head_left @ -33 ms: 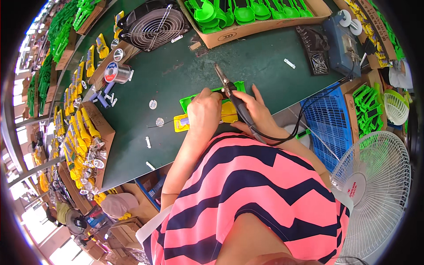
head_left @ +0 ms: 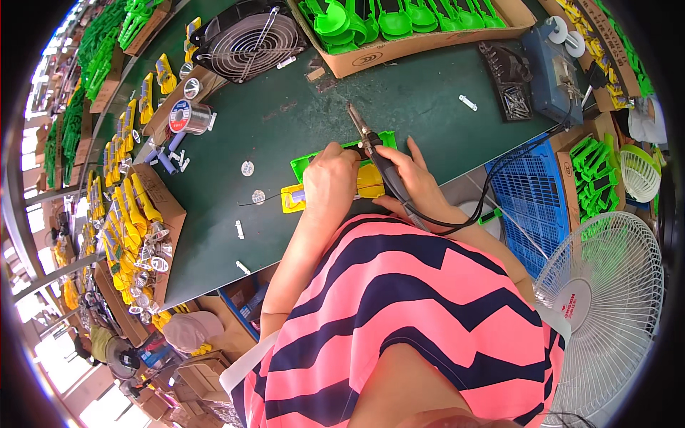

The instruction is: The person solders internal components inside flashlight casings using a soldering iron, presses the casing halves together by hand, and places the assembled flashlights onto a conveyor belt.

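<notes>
My right hand is closed round the black grip of a soldering iron, its metal tip pointing up and away over the bench. Beside it, my left hand has its fingers drawn together over a yellow plastic housing; what they pinch is hidden. A blue-grey part and a thin dark wire show at the housing's left end. Just behind the housing lies a green plastic tray-shaped part, partly covered by my left hand and the iron.
Two small round discs and white clips lie on the green bench. At left stand a solder wire spool and a box of yellow torch-like parts. A black fan and a carton of green parts stand behind; a blue-grey unit is at right.
</notes>
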`<state>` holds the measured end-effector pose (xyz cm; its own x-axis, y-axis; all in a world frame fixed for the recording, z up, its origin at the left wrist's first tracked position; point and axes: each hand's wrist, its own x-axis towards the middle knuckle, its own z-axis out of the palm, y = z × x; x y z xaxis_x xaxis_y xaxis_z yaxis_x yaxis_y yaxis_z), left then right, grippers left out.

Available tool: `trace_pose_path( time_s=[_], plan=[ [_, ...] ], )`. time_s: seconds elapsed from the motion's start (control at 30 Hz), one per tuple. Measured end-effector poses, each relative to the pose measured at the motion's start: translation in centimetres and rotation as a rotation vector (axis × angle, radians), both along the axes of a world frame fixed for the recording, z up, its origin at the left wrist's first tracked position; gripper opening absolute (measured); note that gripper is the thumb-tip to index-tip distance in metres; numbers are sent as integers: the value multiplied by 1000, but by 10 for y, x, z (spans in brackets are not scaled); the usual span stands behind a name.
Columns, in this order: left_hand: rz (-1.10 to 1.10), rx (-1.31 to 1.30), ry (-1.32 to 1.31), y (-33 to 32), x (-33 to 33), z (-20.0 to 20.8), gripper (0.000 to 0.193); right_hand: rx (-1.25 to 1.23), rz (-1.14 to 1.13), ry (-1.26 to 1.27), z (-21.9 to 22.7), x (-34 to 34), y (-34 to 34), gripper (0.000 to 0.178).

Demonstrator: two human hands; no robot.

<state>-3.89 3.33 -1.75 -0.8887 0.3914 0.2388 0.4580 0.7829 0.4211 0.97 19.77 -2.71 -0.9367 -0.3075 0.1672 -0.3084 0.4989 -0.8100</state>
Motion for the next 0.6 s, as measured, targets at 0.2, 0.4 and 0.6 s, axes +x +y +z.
trace_pose_path(
  time_s=[0.2, 0.4, 0.6],
  plan=[
    [194, -18, 111, -31, 21, 41, 7, -68, -10, 43, -3, 0, -2, 77],
    [59, 360, 111, -18, 35, 0, 14, -8, -32, 7, -2, -11, 2, 60],
    [94, 383, 107, -9, 32, -11, 12, -12, -11, 82, -1, -21, 8, 58]
  ],
)
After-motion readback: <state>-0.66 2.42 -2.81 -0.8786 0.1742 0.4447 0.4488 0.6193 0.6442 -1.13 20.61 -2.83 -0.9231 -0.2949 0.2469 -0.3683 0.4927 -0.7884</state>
